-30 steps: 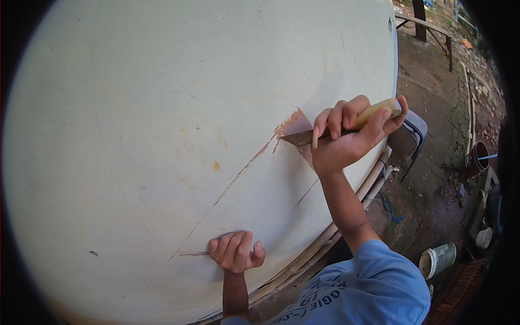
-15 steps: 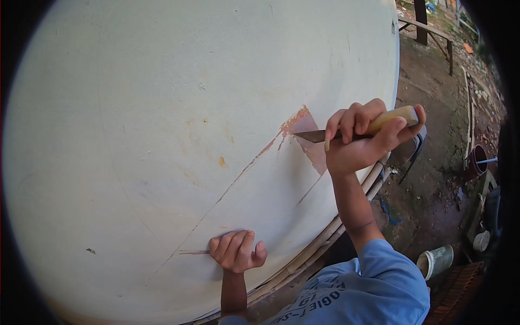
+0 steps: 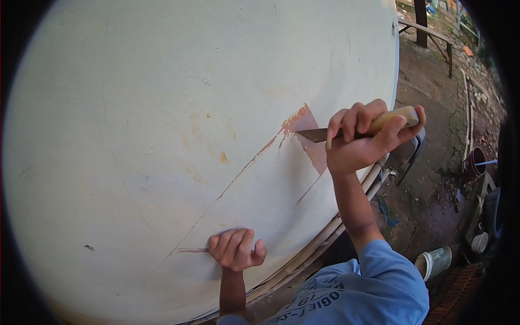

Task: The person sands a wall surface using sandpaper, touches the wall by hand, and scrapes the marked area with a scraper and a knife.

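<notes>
My right hand (image 3: 363, 138) is wrapped round the pale handle of a scraper (image 3: 313, 135), whose flat dark blade points left over a reddish bare patch (image 3: 314, 149) on a large pale curved surface (image 3: 135, 135). A thin reddish line (image 3: 238, 176) runs from the patch down to the left. Lower down, my left hand (image 3: 236, 249) rests against the surface with its fingers curled, beside a short reddish mark (image 3: 193, 250). What lies under those fingers, if anything, is hidden.
Bamboo poles (image 3: 311, 254) run along the surface's lower edge. On the ground at right are a chair (image 3: 414, 151), a dark red bucket (image 3: 474, 162), a paint-stained bucket (image 3: 435, 262) and a small white container (image 3: 480, 242). A wooden bench (image 3: 428, 30) stands at top right.
The scraper and my right hand have moved right, uncovering more of the reddish patch, then stayed nearly still over the last half second. My left hand has barely moved.
</notes>
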Tool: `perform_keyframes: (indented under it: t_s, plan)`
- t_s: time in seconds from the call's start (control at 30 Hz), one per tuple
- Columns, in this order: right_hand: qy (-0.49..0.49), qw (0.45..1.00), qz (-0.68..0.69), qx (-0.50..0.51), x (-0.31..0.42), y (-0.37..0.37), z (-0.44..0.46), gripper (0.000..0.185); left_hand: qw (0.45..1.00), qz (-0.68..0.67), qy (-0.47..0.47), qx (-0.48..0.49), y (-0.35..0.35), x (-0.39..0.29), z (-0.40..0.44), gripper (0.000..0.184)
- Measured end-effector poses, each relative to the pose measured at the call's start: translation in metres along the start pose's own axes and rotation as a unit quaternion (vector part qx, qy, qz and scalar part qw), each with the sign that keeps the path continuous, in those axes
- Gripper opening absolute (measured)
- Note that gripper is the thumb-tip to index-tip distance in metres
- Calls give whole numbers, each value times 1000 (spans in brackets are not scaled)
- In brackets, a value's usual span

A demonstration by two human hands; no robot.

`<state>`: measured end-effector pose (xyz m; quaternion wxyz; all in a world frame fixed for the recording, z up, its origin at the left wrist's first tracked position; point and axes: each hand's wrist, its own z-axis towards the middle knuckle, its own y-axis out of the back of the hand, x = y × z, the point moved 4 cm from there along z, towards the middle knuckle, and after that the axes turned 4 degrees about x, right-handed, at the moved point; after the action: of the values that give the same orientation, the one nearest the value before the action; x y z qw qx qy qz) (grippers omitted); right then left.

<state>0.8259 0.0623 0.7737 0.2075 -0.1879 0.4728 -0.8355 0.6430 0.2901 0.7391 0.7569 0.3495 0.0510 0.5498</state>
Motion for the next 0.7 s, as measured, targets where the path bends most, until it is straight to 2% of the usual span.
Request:
perform_keyframes:
  t_s: [0.1, 0.13, 0.2, 0.27, 0.3, 0.4, 0.53, 0.57, 0.7]
  plan:
    - [29, 997, 20, -64, 8, 8, 4, 32, 1000, 7, 2, -8, -1, 0, 0, 17]
    - [8, 1000, -18, 0, -5, -1, -9, 33, 1000, 7, 4, -6, -1, -1, 0, 17]
    - [4, 1000, -13, 9, -5, -4, -10, 28, 1000, 2, 2, 2, 0, -1, 1, 17]
    - [42, 999, -28, -14, 7, 3, -2, 29, 1000, 5, -4, -13, -4, 1, 1, 16]
    - [40, 997, -11, -67, 12, 9, 4, 31, 1000, 5, -2, -13, -1, 1, -1, 16]
    - [12, 999, -24, 18, -6, -10, -16, 30, 1000, 6, 4, -4, -1, 0, 0, 16]
    - [38, 999, -19, -9, 9, 1, -2, 31, 1000, 6, 7, 1, 1, 1, -1, 15]
    - [25, 999, -8, -45, 13, 5, 0, 32, 1000, 6, 8, 2, 1, 1, -2, 15]
    - [-11, 998, -39, 54, 0, -6, -13, 32, 1000, 5, 5, 3, 0, 0, 1, 15]
